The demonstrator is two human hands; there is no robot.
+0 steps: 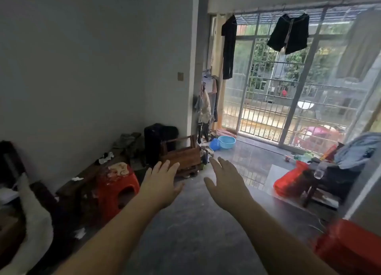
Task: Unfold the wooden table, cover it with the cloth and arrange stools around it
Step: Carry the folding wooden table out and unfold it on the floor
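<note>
The folded wooden table (181, 154) lies on the floor against the wall corner, its legs sticking up. Both my arms reach forward toward it. My left hand (161, 181) is open with fingers spread, its fingertips overlapping the table's near left edge in the view. My right hand (225, 181) is open too, palm down, just right of the table. Neither hand holds anything. A red plastic stool (117, 189) with a patterned cloth (119, 168) on top stands at the left. Another red stool (348, 248) sits at the bottom right corner.
A black suitcase (154, 143) stands behind the table. A dark wooden bench (82, 184) with clutter runs along the left wall. Blue basins (225, 141) lie by the barred balcony door (278, 85). A red bag (290, 180) and a cluttered chair (329, 178) stand at the right.
</note>
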